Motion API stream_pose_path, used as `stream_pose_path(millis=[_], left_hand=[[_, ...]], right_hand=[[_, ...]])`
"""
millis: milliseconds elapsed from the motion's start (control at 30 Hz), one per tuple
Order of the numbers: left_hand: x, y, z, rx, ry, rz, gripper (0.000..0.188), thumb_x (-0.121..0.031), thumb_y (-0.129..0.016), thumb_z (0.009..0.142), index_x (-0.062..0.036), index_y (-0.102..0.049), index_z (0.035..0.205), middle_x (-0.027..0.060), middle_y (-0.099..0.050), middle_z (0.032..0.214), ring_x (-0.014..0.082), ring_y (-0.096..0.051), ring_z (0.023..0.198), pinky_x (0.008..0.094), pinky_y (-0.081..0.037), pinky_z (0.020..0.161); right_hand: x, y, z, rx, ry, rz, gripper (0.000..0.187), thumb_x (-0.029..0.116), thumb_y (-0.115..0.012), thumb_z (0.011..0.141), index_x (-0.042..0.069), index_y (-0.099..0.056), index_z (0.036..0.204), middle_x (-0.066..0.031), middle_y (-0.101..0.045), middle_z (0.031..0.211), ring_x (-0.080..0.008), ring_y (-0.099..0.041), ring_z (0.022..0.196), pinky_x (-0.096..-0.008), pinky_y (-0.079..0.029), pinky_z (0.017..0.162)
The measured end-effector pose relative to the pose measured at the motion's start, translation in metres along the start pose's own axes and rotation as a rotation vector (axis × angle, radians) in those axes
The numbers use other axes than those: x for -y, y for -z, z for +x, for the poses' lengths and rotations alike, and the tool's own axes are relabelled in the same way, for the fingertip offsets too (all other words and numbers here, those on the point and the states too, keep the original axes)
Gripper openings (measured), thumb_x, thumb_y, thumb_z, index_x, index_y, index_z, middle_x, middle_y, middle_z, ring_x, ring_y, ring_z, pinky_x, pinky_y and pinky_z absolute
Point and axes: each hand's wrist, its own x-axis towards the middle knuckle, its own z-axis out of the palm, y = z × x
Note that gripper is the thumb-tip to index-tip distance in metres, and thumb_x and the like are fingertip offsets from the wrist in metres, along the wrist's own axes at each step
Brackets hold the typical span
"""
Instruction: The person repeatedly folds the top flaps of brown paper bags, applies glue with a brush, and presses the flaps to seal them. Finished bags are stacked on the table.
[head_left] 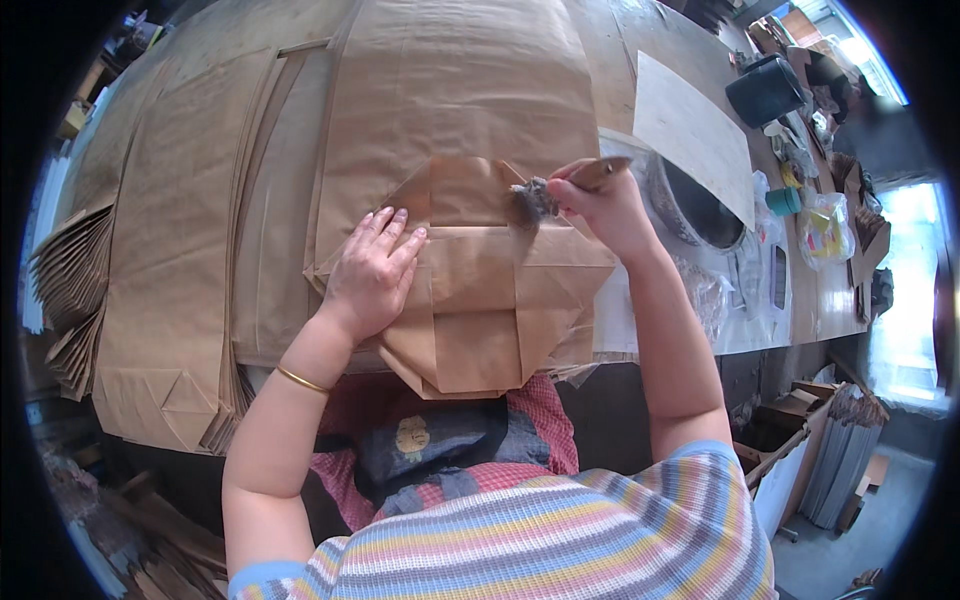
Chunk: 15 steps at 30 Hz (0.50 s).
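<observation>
Brown paper bag (pixel 475 262) lies at the near end of a wide pile (pixel 465 85) of brown paper, with its end folded open into flaps. The near edge of the bag pokes out past the wide pile, toward the person's striped top (pixel 560 540). The left hand (pixel 375 262) is flat on the left side of the bag, pressing down, with its fingers a little apart and nothing in its grip. A gold bracelet (pixel 302 380) is on that arm. The right hand (pixel 605 208) is closed tight around a brush (pixel 535 203) with a wooden handle. The brush's messy grey hairs are at the right side of the bag's far flap, and they look like they touch it.

Left of the wide pile is a long, thinner pile (pixel 175 250) of brown bags. Right of the wide pile is a round, dark bowl (pixel 695 205), partly under a pale board (pixel 690 130). Farther right of the wide pile are a dark tub (pixel 765 90) and a green cup (pixel 783 201).
</observation>
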Motion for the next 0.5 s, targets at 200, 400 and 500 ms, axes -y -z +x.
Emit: stream_pose_path(millis=[200,400,500], left_hand=[[-0.001,0.001,0.003,-0.037,-0.017,-0.038,0.034,-0.012,-0.060,0.086,-0.0008,-0.062,0.118,0.0239,-0.057,0.126,0.0401,-0.050,0.122,0.0478,-0.036,0.109],[0.001,0.001,-0.003,-0.124,0.103,-0.185,0.031,-0.011,-0.067,0.079,0.0001,-0.050,0.102,0.0223,-0.052,0.110,0.0420,-0.050,0.112,0.0478,-0.042,0.097],[0.000,0.002,-0.001,-0.130,0.092,-0.188,0.029,-0.012,-0.068,0.079,-0.0002,-0.051,0.099,0.0215,-0.052,0.107,0.0410,-0.051,0.109,0.0468,-0.044,0.094]], right_hand=[[0.001,-0.005,0.039,-0.021,0.043,-0.079,0.012,0.010,-0.072,0.085,-0.001,-0.070,0.089,-0.0019,-0.065,0.074,-0.0072,-0.058,0.065,-0.0233,-0.047,0.059],[0.040,-0.067,0.003,0.030,0.028,0.285,0.015,0.011,-0.076,0.081,-0.002,-0.071,0.086,-0.0005,-0.066,0.073,-0.0075,-0.058,0.064,-0.0260,-0.050,0.060],[0.020,-0.107,0.019,0.102,0.063,0.222,0.015,0.012,-0.075,0.080,-0.001,-0.071,0.086,-0.0020,-0.067,0.072,-0.0085,-0.059,0.061,-0.0275,-0.050,0.057]])
